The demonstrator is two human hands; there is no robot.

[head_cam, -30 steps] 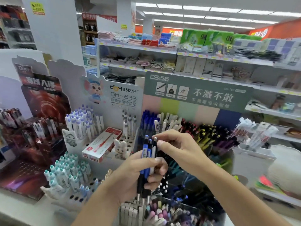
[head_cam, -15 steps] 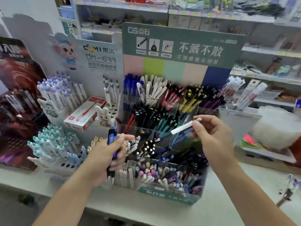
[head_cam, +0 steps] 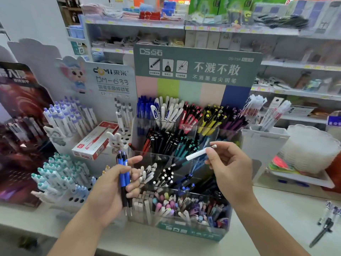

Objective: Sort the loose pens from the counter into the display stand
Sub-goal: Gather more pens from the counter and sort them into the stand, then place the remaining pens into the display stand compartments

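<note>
The left hand [head_cam: 110, 187] grips two blue pens [head_cam: 124, 179] upright, tips down, its thumb stretched out straight while the other fingers curl round the barrels — it hovers just in front of the display stand [head_cam: 184, 182], at its left edge. The right hand [head_cam: 230, 169] pinches a white pen [head_cam: 198, 154] near its silver end between thumb and fingertips; the pen slants down and to the left, its dark tip over the stand's middle tiers. The clear, tiered stand sits on the pale worktop [head_cam: 276, 218], its compartments packed with blue, white, red, yellow, purple and black pens. At the far right of the worktop lie a few loose pens [head_cam: 326, 224] — well apart from the stand. A red box [head_cam: 96, 140] rests on the neighbouring rack to the left.
</note>
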